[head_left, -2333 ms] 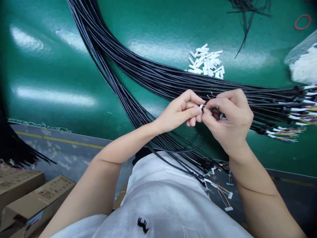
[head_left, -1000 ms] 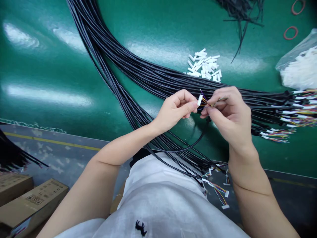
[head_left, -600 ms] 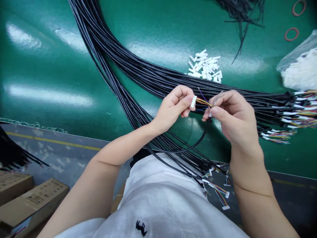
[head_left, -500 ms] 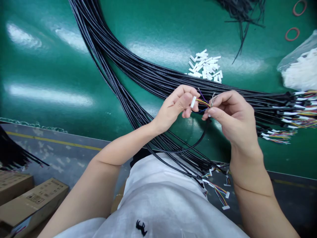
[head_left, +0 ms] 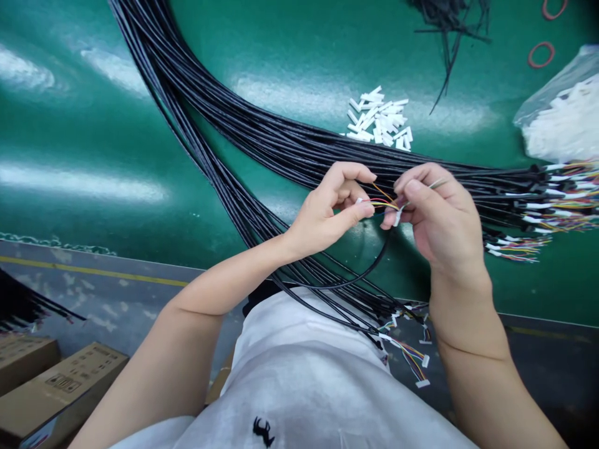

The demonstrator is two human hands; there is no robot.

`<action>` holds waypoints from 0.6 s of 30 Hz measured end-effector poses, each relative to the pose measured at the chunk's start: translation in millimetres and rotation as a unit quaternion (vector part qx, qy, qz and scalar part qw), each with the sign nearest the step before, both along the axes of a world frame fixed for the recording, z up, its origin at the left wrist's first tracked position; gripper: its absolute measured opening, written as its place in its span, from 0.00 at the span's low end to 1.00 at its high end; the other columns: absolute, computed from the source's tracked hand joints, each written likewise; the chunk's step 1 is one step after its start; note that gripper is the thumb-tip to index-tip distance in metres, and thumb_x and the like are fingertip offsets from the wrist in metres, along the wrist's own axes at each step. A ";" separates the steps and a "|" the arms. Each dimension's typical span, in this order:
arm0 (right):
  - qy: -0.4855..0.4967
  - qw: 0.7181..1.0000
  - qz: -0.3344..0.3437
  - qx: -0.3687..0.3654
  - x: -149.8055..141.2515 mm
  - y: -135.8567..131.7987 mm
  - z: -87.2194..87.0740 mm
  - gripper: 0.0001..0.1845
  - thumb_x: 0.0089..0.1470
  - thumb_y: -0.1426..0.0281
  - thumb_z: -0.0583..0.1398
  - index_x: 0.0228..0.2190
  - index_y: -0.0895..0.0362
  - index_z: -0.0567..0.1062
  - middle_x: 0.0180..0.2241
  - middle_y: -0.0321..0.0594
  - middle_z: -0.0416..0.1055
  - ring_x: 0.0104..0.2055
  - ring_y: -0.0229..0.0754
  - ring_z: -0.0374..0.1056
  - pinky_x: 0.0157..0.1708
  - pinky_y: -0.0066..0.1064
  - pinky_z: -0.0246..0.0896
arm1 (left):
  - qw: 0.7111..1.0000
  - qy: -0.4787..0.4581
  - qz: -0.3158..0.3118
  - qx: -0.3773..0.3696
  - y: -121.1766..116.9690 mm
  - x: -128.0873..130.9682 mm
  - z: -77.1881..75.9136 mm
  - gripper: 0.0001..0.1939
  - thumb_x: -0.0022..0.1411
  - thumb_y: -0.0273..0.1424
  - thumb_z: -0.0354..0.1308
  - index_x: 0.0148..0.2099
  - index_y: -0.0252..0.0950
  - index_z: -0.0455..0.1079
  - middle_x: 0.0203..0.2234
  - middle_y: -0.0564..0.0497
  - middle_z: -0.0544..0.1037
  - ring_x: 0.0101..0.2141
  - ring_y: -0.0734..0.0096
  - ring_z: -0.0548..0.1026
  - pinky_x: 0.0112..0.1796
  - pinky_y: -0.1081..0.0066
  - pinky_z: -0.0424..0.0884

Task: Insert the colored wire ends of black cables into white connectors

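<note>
My left hand (head_left: 332, 209) pinches a small white connector (head_left: 359, 201), mostly covered by the fingers. Its index finger is lifted at the tip of a loose orange wire. Thin coloured wires (head_left: 381, 204) run from the connector to my right hand (head_left: 442, 215). That hand is closed on the wire end of a black cable (head_left: 380, 256), with a pale wire between thumb and index finger. A white sleeve (head_left: 397, 218) shows below its fingertips. The cable curves down and left, beneath the hands.
A thick bundle of black cables (head_left: 262, 134) crosses the green table (head_left: 299, 56). Behind it lies a pile of white connectors (head_left: 381, 118). At right are a clear bag of white parts (head_left: 561, 121) and cable ends (head_left: 556, 206). Finished-looking connector ends (head_left: 414, 362) hang over the front edge.
The left hand has turned the connector, now mostly behind the fingers. An orange wire stands apart where a purple one did. The right thumb and index finger have moved up slightly. The view has shifted a little.
</note>
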State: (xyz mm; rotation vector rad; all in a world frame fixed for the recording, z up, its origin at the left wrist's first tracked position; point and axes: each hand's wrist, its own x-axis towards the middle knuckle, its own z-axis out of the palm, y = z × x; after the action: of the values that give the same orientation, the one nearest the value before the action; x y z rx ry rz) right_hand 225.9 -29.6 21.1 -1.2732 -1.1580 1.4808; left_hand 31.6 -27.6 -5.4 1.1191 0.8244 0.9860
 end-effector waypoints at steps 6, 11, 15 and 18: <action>0.011 0.999 0.002 0.033 2.8 0.4 3.4 0.22 0.57 0.49 0.68 0.29 0.50 0.69 0.29 0.31 0.66 0.22 0.36 0.71 0.21 0.30 0.73 | 0.998 0.028 0.031 0.047 -1.1 -3.7 1.7 0.20 0.64 0.43 0.69 0.52 0.42 0.69 0.29 0.58 0.79 0.27 0.80 0.74 0.32 0.73 0.70; 0.060 0.997 0.042 0.019 1.6 0.4 7.7 0.22 0.58 0.55 0.70 0.27 0.52 0.66 0.29 0.30 0.65 0.22 0.33 0.70 0.21 0.29 0.69 | 0.998 0.044 0.032 0.040 -1.9 -4.3 2.6 0.19 0.65 0.44 0.67 0.51 0.41 0.70 0.29 0.57 0.78 0.27 0.81 0.73 0.32 0.73 0.70; 0.064 0.997 0.047 0.004 -0.5 -0.5 8.8 0.21 0.55 0.58 0.73 0.29 0.52 0.67 0.28 0.26 0.66 0.21 0.31 0.68 0.22 0.27 0.66 | 0.997 0.024 0.026 0.075 -0.8 -3.2 -1.1 0.19 0.66 0.44 0.67 0.52 0.40 0.69 0.29 0.58 0.78 0.27 0.82 0.74 0.32 0.74 0.70; 0.071 0.996 0.056 -0.028 -0.4 -0.8 10.9 0.17 0.57 0.60 0.72 0.30 0.52 0.70 0.29 0.27 0.67 0.22 0.31 0.69 0.23 0.27 0.65 | 0.993 0.012 0.024 0.113 1.2 -2.0 -6.8 0.19 0.66 0.44 0.68 0.52 0.41 0.68 0.29 0.59 0.78 0.27 0.83 0.74 0.30 0.75 0.70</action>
State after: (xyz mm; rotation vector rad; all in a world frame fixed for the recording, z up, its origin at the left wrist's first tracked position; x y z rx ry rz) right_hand 225.4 -30.3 32.0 -1.1344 -1.1160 1.6682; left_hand 29.5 -26.3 -12.2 1.3113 0.7755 1.1294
